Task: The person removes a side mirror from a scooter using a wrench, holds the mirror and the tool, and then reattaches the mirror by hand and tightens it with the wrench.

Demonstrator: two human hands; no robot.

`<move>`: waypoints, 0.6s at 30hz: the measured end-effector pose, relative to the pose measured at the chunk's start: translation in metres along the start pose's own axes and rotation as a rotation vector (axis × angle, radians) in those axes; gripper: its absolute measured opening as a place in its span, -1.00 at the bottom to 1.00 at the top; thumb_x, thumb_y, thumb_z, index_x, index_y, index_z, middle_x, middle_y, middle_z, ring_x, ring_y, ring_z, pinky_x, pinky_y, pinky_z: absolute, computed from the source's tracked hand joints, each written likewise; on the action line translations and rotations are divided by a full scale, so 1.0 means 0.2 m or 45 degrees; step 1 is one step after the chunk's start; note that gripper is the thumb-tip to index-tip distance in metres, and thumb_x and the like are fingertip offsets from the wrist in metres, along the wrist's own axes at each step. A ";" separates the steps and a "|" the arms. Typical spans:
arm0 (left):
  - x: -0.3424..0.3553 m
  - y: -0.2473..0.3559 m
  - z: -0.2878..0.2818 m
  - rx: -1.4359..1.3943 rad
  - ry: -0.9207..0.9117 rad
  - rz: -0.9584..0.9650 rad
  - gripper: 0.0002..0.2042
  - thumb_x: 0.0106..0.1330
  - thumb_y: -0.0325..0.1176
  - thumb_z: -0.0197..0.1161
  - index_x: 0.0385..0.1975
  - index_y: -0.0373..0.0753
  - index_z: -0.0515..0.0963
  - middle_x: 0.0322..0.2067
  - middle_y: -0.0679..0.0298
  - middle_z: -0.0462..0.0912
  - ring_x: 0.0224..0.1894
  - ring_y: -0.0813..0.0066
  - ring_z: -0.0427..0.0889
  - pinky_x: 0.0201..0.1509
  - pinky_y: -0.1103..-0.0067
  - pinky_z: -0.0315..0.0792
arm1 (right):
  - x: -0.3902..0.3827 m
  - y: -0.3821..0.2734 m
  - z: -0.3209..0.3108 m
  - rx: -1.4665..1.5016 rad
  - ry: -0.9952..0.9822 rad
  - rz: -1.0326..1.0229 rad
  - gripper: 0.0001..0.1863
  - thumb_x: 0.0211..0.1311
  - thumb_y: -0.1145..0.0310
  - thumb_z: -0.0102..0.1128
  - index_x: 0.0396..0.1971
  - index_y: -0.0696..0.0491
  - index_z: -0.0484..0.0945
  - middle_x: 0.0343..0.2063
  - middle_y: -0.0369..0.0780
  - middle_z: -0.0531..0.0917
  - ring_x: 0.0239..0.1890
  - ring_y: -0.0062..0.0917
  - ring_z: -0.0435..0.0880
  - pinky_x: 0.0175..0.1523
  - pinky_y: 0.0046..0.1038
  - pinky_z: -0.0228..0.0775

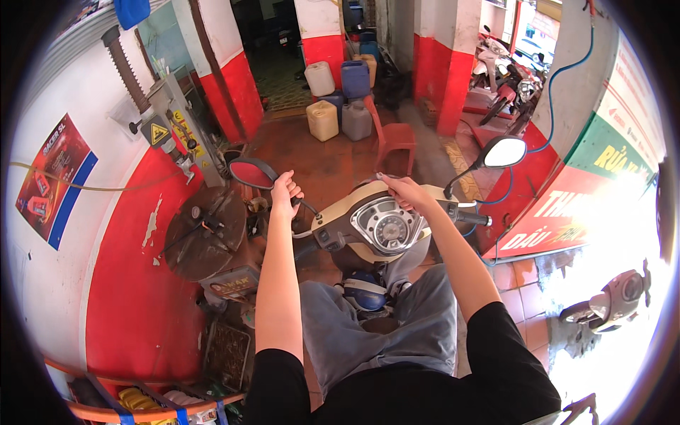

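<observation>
I sit astride a cream-coloured scooter (340,210), its round speedometer (389,230) between my forearms. My left hand (285,193) is closed, fingers curled in, right by the left mirror (253,173). It covers part of that mirror's stem; whether it grips the stem I cannot tell. Over the top edge of the dashboard, my right hand (405,193) is closed, thumb and forefinger pressed together in a pinch. What either hand holds, if anything, is too small or hidden to make out. The right mirror (504,152) stands apart from my right hand. A blue-and-white helmet (365,290) rests between my knees.
Ahead are several plastic jerrycans (323,120) and a red plastic chair (392,138). To the left stand a round dark machine table (205,234) and a red-and-white wall (142,283). A signboard (567,205), a blue hose (559,64) and another scooter (616,301) are on the right.
</observation>
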State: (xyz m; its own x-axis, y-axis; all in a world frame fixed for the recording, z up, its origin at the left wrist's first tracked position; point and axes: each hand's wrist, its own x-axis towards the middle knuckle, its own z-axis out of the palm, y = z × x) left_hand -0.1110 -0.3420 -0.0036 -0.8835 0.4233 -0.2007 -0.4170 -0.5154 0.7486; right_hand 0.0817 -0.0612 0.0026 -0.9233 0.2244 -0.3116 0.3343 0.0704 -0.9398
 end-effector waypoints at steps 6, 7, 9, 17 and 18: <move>0.17 -0.07 0.10 0.570 -0.014 0.037 -0.70 0.23 -0.28 0.22 -0.70 -0.05 0.29 -0.79 0.52 0.12 -0.78 0.67 0.14 -0.66 0.59 0.14 | 0.00 -0.01 0.09 -0.301 0.278 -0.107 -0.38 0.13 -0.25 0.22 -0.72 0.05 0.45 -0.81 -0.40 0.34 -0.77 -0.71 0.30 -0.67 -0.55 0.08; 0.20 -0.09 0.11 0.788 -0.021 0.094 -0.73 0.22 -0.27 0.23 -0.68 -0.09 0.35 -0.79 0.49 0.20 -0.78 0.64 0.20 -0.67 0.58 0.18 | 0.01 -0.01 0.10 -0.304 0.307 -0.135 -0.38 0.14 -0.23 0.22 -0.73 0.06 0.44 -0.81 -0.39 0.35 -0.77 -0.70 0.31 -0.67 -0.55 0.09; 0.19 -0.14 0.19 1.193 -0.045 0.184 -0.68 0.15 -0.18 0.28 -0.60 -0.37 0.51 -0.71 0.26 0.48 -0.68 0.43 0.48 -0.56 0.44 0.36 | 0.03 0.01 0.08 -0.245 0.324 -0.105 -0.39 0.14 -0.21 0.22 -0.75 0.05 0.43 -0.81 -0.39 0.34 -0.77 -0.70 0.30 -0.67 -0.54 0.08; -0.17 -0.24 0.17 1.349 -0.254 0.752 -0.74 0.22 -0.31 0.32 -0.45 -0.45 0.57 -0.52 0.23 0.64 -0.38 0.59 0.57 -0.28 0.51 0.42 | 0.03 0.00 0.05 -0.157 0.289 0.021 -0.45 0.18 -0.12 0.22 -0.74 0.04 0.41 -0.80 -0.42 0.31 -0.78 -0.72 0.23 -0.68 -0.56 0.01; -0.18 -0.27 0.12 1.181 -0.277 0.903 -0.79 0.17 -0.37 0.32 -0.41 -0.44 0.58 -0.52 0.20 0.66 -0.39 0.58 0.59 -0.31 0.50 0.42 | 0.03 -0.01 0.06 -0.151 0.277 0.040 -0.47 0.19 -0.08 0.21 -0.73 0.04 0.42 -0.80 -0.42 0.32 -0.78 -0.72 0.23 -0.68 -0.56 0.01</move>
State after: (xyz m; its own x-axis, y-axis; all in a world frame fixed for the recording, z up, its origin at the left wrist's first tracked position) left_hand -0.0515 -0.3112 -0.0215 -0.7626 0.4250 0.4876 0.5436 0.0126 0.8393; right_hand 0.0739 -0.0719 0.0018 -0.8542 0.4310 -0.2909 0.3938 0.1709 -0.9031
